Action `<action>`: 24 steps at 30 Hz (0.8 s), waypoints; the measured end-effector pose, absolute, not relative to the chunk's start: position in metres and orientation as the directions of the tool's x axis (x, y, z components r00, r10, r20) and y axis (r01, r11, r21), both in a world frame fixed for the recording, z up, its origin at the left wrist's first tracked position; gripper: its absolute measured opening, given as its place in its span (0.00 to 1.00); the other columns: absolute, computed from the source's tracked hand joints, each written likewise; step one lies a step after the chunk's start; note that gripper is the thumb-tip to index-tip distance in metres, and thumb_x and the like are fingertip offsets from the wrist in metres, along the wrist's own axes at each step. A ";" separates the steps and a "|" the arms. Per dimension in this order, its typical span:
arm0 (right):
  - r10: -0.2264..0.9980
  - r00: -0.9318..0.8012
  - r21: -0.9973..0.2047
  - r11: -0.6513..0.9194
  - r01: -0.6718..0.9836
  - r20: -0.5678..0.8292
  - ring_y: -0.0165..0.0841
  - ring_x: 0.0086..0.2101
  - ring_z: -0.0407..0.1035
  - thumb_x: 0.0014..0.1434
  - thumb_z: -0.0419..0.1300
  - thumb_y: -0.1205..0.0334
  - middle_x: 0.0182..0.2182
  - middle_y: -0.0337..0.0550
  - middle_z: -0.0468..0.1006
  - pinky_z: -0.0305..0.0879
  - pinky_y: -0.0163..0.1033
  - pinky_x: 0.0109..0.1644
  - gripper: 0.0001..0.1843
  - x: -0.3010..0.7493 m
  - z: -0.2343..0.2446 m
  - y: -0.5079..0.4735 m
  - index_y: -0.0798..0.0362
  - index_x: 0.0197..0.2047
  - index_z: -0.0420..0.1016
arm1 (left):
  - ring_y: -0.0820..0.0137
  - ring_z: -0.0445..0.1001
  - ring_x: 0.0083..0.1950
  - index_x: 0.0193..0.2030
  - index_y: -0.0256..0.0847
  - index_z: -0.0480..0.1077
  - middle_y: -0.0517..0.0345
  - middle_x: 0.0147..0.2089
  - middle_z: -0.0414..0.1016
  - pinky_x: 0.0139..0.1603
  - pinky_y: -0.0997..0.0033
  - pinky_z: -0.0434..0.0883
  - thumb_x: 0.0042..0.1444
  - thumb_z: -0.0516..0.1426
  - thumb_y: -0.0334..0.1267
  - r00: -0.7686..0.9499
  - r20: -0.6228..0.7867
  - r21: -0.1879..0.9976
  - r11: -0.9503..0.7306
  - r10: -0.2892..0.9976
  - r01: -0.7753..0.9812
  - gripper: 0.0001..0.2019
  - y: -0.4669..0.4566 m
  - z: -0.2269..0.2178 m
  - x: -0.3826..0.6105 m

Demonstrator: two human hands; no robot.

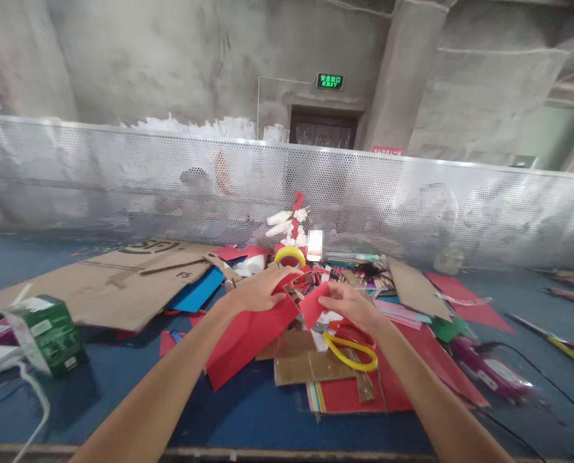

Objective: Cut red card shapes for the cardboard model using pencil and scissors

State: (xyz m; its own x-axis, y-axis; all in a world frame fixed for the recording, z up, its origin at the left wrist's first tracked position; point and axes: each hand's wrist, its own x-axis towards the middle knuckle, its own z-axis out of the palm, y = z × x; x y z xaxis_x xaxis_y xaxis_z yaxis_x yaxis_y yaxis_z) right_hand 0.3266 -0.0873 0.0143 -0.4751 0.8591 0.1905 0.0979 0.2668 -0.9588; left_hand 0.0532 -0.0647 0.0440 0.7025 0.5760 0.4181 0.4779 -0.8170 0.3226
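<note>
My left hand (258,290) is closed on a large sheet of red paper (252,337) that slants down toward the table's front. Between the thumb and fingers of my right hand (351,305) is a smaller folded piece of red paper (313,306). The two red parts meet between my hands; whether they are joined I cannot tell. Below my right hand lie scissors with yellow handles (358,363), with a red-orange handle (351,331) right beside them. Brown cardboard strips (306,368) and a stack of red sheets (397,386) lie under these.
A yellow tape roll (290,256) and a white flower decoration (287,226) stand behind my hands. Flat cardboard (108,286) and a green box (50,337) are at left. At right are a purple pack (493,373) and black cables. A perforated metal divider (387,193) bounds the back.
</note>
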 end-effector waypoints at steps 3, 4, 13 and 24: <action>0.820 -0.534 -0.930 0.333 0.157 0.204 0.34 0.35 0.73 0.55 0.69 0.53 0.35 0.43 0.81 0.68 0.38 0.41 0.14 0.310 0.004 -0.088 0.54 0.39 0.81 | 0.55 0.72 0.59 0.73 0.55 0.54 0.53 0.56 0.77 0.61 0.49 0.68 0.60 0.56 0.31 0.734 0.408 0.253 -0.840 0.543 0.480 0.35 -0.071 0.047 0.060; 0.806 -0.551 -0.914 0.366 0.176 0.217 0.34 0.34 0.72 0.56 0.69 0.55 0.34 0.42 0.81 0.68 0.38 0.41 0.12 0.303 0.001 -0.088 0.54 0.37 0.81 | 0.57 0.73 0.59 0.73 0.55 0.53 0.54 0.56 0.77 0.61 0.50 0.69 0.61 0.55 0.30 0.746 0.406 0.252 -0.849 0.528 0.463 0.35 -0.073 0.047 0.062; 0.841 -0.366 -0.838 0.496 0.228 0.398 0.31 0.26 0.69 0.54 0.69 0.51 0.29 0.42 0.80 0.67 0.36 0.31 0.14 0.309 0.016 -0.086 0.55 0.34 0.82 | 0.58 0.73 0.61 0.71 0.53 0.56 0.50 0.69 0.65 0.60 0.53 0.71 0.66 0.56 0.43 0.518 0.642 0.442 -0.824 0.566 0.353 0.28 -0.067 0.049 0.062; 0.757 0.351 -0.797 0.353 0.490 0.551 0.32 0.20 0.66 0.55 0.58 0.40 0.23 0.43 0.76 0.64 0.37 0.24 0.26 0.441 0.004 -0.025 0.58 0.36 0.76 | 0.57 0.78 0.45 0.36 0.41 0.73 0.51 0.39 0.80 0.49 0.61 0.71 0.55 0.57 0.43 -0.119 0.451 0.676 -0.251 0.884 0.693 0.09 -0.005 0.049 -0.039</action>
State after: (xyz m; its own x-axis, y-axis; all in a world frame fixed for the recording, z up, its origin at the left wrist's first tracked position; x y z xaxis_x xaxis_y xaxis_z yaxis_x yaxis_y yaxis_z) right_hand 0.4413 -0.0252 0.0038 0.3515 0.7568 0.5511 0.4900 0.3529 -0.7971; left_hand -0.0386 -0.0050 0.0490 -0.1194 0.8845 0.4510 0.6928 -0.2511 0.6760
